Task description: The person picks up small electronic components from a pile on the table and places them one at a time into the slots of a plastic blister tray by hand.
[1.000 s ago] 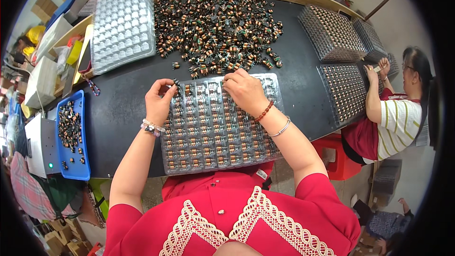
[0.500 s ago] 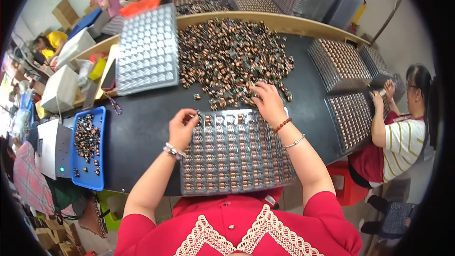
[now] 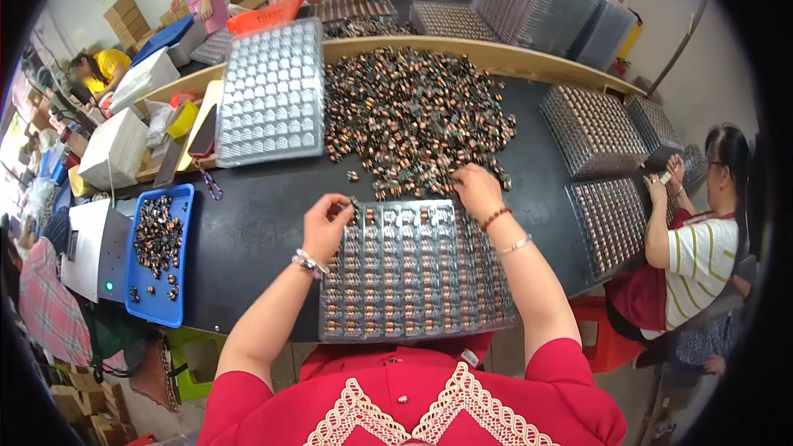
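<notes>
A clear plastic tray [image 3: 417,334] lies before me, its rows of pockets mostly filled with small copper-wound coils. Some pockets along its far edge look bare. At its far left corner my left hand [image 3: 325,225] is closed, thumb and forefinger pinching a small dark coil [image 3: 353,201]. Beyond the tray spreads a big heap of loose coils [image 3: 413,116]. My right hand [image 3: 481,195] reaches over the tray's far right part to the heap's near edge. Its fingers are drawn together; what is between the fingertips is hidden.
A stack of empty trays [image 3: 268,95] stands left of the heap. Far left lies a blue bin [image 3: 183,281] with loose coils. Filled trays [image 3: 591,136] are piled at right, beside a co-worker [image 3: 702,239]. A wooden rail [image 3: 529,62] borders the table; another person works behind it.
My right hand's fingers have drawn closer together at the heap. My left hand stays at the tray corner. The whole view has shifted slightly, and the person across the table has moved their hands.
</notes>
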Demonstrator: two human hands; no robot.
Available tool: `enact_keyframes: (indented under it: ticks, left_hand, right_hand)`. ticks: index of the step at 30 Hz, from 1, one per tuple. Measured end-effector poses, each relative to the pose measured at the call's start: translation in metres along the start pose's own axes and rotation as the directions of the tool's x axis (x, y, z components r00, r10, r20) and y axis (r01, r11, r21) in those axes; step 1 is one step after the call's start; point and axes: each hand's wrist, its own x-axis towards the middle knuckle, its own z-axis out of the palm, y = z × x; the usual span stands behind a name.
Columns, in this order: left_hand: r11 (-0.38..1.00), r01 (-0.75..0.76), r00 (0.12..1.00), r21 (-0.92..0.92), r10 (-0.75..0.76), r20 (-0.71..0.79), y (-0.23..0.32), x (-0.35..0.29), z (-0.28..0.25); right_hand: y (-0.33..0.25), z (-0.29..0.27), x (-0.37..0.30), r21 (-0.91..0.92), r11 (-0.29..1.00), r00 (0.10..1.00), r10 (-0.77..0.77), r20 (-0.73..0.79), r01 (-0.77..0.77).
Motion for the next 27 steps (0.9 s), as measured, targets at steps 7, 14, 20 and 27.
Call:
enact_keyframes:
  ticks: [7,14,20,27]
  left_hand:
    - [0.913,-0.275,0.961,0.3,0.26,0.092,0.033,0.003,0.005]
    - [0.72,-0.546,0.835,0.428,0.424,0.352,0.037,0.0,0.035]
    - [0.625,-0.588,0.807,0.513,0.493,0.324,0.031,-0.003,0.038]
    - [0.51,-0.607,0.776,0.609,0.547,0.315,0.029,0.006,0.046]
  right_hand:
    - [-0.006,0.001,-0.001,-0.135,0.99,0.999,0.043,-0.019,-0.045]
    - [0.0,-0.005,-0.011,0.169,0.971,0.985,0.175,-0.008,-0.171]
    - [-0.041,-0.008,-0.021,0.864,0.446,0.965,0.215,0.151,-0.234]
    - [-0.06,0.025,-0.021,0.94,0.213,0.961,0.128,0.245,-0.267]
